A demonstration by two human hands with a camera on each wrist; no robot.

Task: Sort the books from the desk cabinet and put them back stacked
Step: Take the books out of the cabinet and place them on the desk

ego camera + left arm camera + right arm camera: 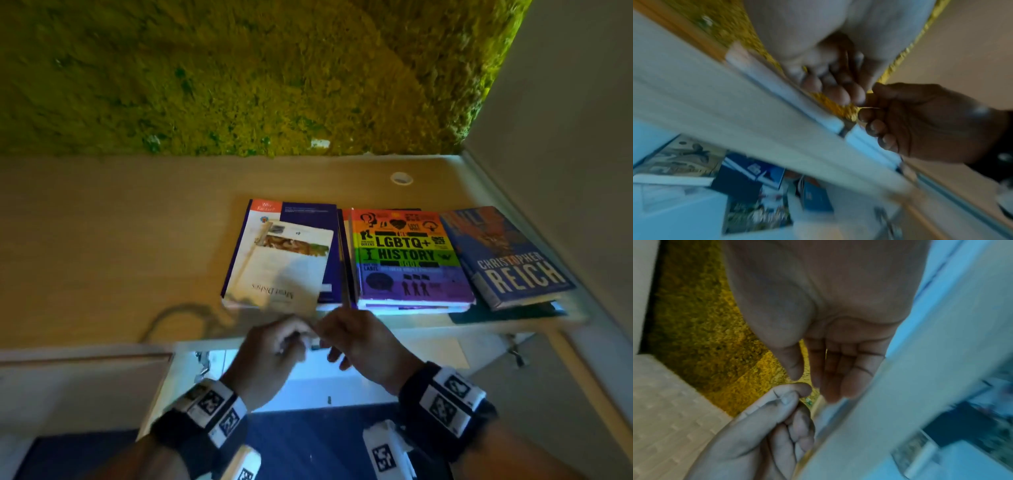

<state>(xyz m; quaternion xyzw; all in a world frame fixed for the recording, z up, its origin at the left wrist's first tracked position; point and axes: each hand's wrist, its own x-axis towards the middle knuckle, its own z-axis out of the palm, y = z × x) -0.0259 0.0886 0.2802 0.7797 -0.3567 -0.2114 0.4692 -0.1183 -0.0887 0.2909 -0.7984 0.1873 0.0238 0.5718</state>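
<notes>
So far the books lie sorted on the worktop (120,240) in three piles near its front edge, none yet back in the open desk cabinet (318,380) below, so returning them stacked is, I judge, still to do. Left pile: two books, a white "Meat Dishes" paperback (291,270) atop a "Why Kanban?" book (310,214). Middle pile: the "LGBTQ+ History" book (409,257) over at least one more; the exact count is hidden. Right pile: a Christopher Reich hardback (507,257) over one dark book. More printed items show blurred inside the cabinet. Both hands meet just before the worktop edge: the left hand (274,353) curled loosely, seemingly empty; the right hand (359,342) relaxed, fingers extended, holding nothing.
</notes>
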